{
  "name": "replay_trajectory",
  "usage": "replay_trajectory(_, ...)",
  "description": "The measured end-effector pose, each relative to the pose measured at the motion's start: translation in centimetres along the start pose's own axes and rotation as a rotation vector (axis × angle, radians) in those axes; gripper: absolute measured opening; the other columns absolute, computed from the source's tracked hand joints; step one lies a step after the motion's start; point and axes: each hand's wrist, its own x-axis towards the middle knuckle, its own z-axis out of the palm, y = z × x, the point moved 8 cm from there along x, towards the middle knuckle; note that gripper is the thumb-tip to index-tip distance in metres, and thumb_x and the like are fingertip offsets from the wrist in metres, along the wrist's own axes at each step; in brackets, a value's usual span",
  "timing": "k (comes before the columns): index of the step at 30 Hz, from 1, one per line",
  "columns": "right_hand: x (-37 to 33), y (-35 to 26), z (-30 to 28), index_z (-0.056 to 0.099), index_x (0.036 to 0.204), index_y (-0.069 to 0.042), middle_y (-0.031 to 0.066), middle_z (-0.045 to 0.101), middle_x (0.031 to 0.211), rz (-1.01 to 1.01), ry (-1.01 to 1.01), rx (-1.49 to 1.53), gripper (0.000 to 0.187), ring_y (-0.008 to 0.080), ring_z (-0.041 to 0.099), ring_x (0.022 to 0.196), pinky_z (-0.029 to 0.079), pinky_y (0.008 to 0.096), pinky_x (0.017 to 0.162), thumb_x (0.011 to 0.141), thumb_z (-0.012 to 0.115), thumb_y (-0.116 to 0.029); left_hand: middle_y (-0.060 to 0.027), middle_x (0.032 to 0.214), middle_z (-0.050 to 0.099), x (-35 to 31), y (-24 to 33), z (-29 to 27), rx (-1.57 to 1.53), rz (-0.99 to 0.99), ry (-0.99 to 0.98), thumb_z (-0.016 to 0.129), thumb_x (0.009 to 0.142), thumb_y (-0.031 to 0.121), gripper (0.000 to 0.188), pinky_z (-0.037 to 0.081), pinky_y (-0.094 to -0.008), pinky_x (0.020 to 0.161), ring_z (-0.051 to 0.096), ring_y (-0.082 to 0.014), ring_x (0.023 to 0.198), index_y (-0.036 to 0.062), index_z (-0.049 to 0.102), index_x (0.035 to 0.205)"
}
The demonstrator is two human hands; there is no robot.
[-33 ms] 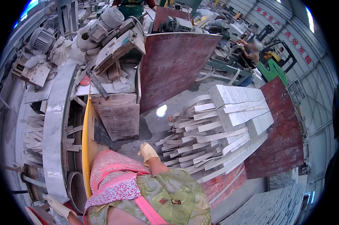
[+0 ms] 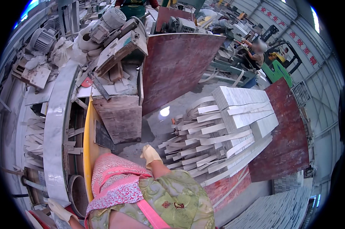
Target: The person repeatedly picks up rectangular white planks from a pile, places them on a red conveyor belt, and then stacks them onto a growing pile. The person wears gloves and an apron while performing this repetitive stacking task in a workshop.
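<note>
My right hand, in a cream glove, hangs over the wet floor beside my patterned apron. Its fingers are loosely apart and nothing shows in them. To its right lies a large stack of pale marble strips, their uneven ends toward me. At the lower left is my left hand, also gloved, near the lower end of a long polished stone slab. Its fingers seem stretched out, and I see nothing held; the fingertips are small and near the dark rim.
A yellow panel rises close by my body, with a wooden box beyond it. A red-brown board stands upright ahead. Motors and debris crowd the bench. A co-worker sits far right near a forklift.
</note>
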Motion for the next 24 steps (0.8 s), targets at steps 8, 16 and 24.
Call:
replay_trajectory(8, 1.8, 2.9, 2.2, 0.066, 0.094, -0.004, 0.0180, 0.069, 0.091, -0.004, -0.037, -0.216, 0.015, 0.0306, 0.067, 0.093, 0.053, 0.0384, 0.085, 0.083, 0.064, -0.014, -0.0297, 0.141, 0.052, 0.2, 0.0, 0.1, 0.045, -0.020, -0.011, 0.033, 0.106, 0.054, 0.073, 0.039, -0.0432, 0.108, 0.052, -0.0433, 0.127, -0.0073, 0.046, 0.143)
replay_trajectory(16, 0.1, 0.3, 0.3, 0.063, 0.089, -0.006, 0.0130, 0.069, 0.090, 0.210, -0.114, 0.062, 0.026, 0.0255, 0.066, 0.089, 0.051, 0.0362, 0.077, 0.095, 0.046, -0.027, -0.0307, 0.139, 0.053, -0.1, -0.6, -0.2, 0.044, -0.078, -0.005, 0.033, 0.105, 0.055, 0.074, 0.040, -0.0448, 0.107, 0.052, -0.0447, 0.126, -0.0077, 0.048, 0.140)
replay_trajectory(24, 2.0, 2.7, 2.7, 0.064, 0.101, -0.002, 0.0268, 0.068, 0.102, 0.062, 0.080, 0.070, 0.039, 0.0460, 0.064, 0.101, 0.049, 0.0512, 0.087, 0.096, 0.043, -0.034, -0.0291, 0.138, 0.055, 1.4, -2.9, 0.3, 0.089, -0.054, -0.010, 0.032, 0.105, 0.056, 0.073, 0.040, -0.0457, 0.106, 0.053, -0.0445, 0.125, -0.0061, 0.050, 0.140)
